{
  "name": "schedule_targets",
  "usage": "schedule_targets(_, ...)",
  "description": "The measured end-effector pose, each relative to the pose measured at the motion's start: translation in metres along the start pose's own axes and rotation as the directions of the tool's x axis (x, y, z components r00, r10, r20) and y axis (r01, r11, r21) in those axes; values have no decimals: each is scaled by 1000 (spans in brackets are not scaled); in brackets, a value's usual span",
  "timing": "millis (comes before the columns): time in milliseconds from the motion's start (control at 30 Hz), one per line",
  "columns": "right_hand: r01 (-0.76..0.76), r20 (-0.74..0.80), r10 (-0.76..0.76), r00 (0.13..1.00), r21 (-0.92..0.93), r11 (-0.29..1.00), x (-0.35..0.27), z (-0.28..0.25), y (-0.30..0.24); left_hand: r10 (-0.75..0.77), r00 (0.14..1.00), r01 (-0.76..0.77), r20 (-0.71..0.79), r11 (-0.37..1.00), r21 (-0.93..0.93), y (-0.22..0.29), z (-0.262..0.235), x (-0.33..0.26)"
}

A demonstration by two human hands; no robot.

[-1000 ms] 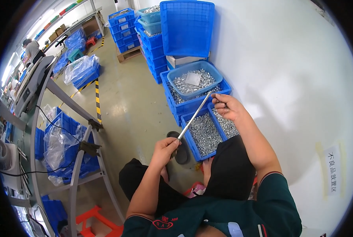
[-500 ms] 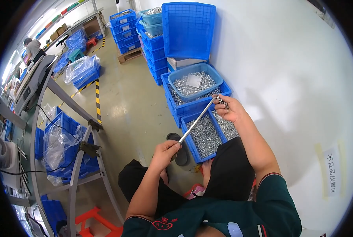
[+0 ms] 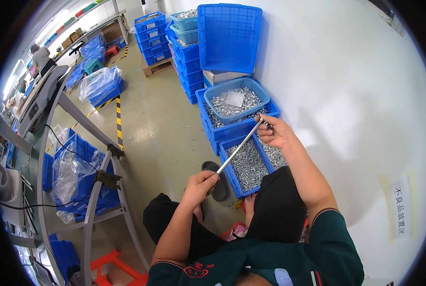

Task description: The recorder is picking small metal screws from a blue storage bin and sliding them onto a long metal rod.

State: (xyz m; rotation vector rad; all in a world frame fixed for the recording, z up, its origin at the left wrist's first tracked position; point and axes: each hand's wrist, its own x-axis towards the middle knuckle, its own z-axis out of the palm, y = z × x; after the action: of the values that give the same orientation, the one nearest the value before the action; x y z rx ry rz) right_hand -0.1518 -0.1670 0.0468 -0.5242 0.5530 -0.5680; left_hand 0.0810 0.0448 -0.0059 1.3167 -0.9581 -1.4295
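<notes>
A slim silver metal rod (image 3: 236,151) slants up from my left hand (image 3: 199,187), whose fingers are closed around its near end. At the far end, my right hand (image 3: 280,134) is closed on several small metal sleeves (image 3: 269,126), with thumb and fingertips right at the rod's tip. Whether one of the sleeves sits on the tip is too small to tell. Below the rod stands a divided blue bin (image 3: 228,172), its compartments filled with small silver metal parts (image 3: 248,167). My right forearm and knee cover part of the bin.
Behind the bin, a light-blue basket (image 3: 226,119) of metal parts rests on a larger blue crate (image 3: 208,125). Stacked crates (image 3: 190,78) stand farther back. A white wall (image 3: 346,95) is on the right; a grey-framed workbench (image 3: 90,214) is on the left. A dark slipper (image 3: 219,191) lies on the floor.
The fingers of my right hand have shifted slightly at the rod's tip, and the small sleeves show less. My left hand keeps its hold on the rod.
</notes>
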Motion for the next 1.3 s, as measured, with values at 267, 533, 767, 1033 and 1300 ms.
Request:
schedule_targets(267, 47, 23, -44, 999, -165, 985, -2, 18, 9, -5, 999, 4, -51, 1000, -10, 0, 0, 2)
schedule_targets(533, -127, -163, 65, 985, -410, 903, -1, 1, 6, -9, 998, 5, -69, 998, -57, 13, 4, 2)
schedule_targets(767, 20, -273, -49, 961, -109, 994, -4, 5, -1, -35, 998, 34, -44, 999, -19, 10, 1, 0)
schedule_targets(1033, 39, -89, -35, 995, 43, 998, -2, -11, -5, -38, 998, 40, -46, 999, 25, 6, 0, 0)
schedule_targets(1300, 34, -92, -53, 994, -200, 979, -5, 6, 0, 17, 1000, -17, -26, 1000, 11, 1, 1, 0)
